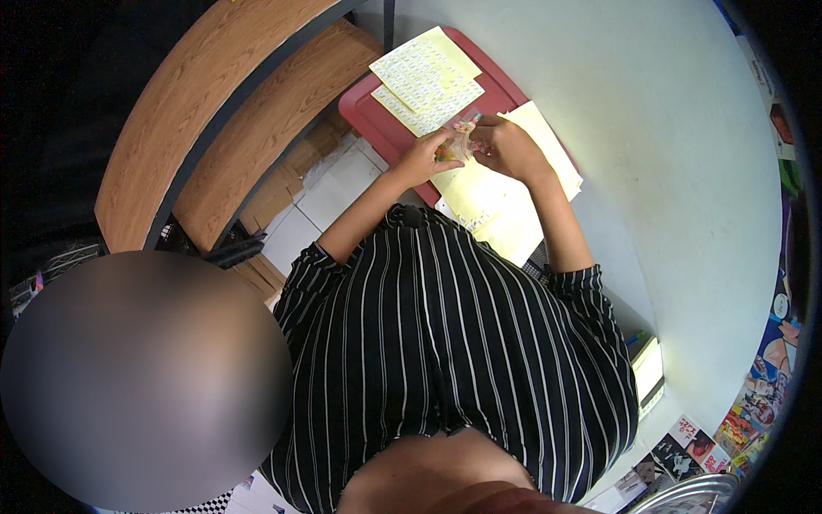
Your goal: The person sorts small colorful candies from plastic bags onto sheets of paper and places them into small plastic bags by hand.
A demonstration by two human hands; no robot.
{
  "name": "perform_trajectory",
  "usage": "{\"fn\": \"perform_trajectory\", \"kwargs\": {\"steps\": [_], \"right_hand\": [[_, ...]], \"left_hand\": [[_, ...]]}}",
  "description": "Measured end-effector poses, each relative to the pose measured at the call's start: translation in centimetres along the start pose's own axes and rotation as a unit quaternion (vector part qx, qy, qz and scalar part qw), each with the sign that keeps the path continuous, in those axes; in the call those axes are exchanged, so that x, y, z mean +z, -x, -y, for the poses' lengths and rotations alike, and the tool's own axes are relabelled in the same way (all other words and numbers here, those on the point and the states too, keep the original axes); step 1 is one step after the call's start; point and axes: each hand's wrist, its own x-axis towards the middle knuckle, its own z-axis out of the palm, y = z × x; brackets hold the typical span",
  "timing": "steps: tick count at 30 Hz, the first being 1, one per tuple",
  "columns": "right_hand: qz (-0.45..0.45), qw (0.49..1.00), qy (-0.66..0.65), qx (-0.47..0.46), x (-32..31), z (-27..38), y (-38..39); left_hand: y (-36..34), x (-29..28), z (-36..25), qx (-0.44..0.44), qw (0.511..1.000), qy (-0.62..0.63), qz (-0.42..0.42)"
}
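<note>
My left hand point(422, 159) and my right hand point(512, 151) come together above a red tray-like surface point(374, 110). Between them is a small clear plastic bag point(461, 147) with tiny multicoloured pieces in it, too small to name. Thumb and fingers of my left hand grip the bag's left side. My right hand's curled fingers pinch it from the other side, and their tips are partly hidden. Beneath the hands lie pale yellow sheets point(485, 199). Beyond them, two more yellow sheets point(428, 68) covered in rows of small printed marks overlap on the red surface.
Wood-topped shelves point(282, 94) stand at the left, with flattened cardboard point(301, 163) below. A pale wall point(668, 137) curves along the right. A blurred round shape point(145, 381) fills the lower left. Colourful pictures point(758, 390) line the right rim.
</note>
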Motion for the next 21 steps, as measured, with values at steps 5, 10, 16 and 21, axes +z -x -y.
{"fn": "perform_trajectory", "kwargs": {"steps": [5,10,16,21], "right_hand": [[-0.012,0.999,-0.036,0.011,0.00,0.49,0.15],[0.001,0.999,0.034,0.002,-0.59,0.52,0.02],[-0.007,1.000,-0.008,0.010,-0.56,0.71,0.30],[-0.046,0.999,0.006,0.000,-0.24,0.91,0.32]], "left_hand": [[-0.09,0.17,-0.47,0.003,1.000,0.021,0.001],[-0.07,0.52,0.18,0.015,1.000,0.008,-0.016],[-0.10,0.34,-0.03,0.005,1.000,0.009,-0.009],[-0.02,0.19,-0.56,0.005,1.000,0.020,-0.008]]}}
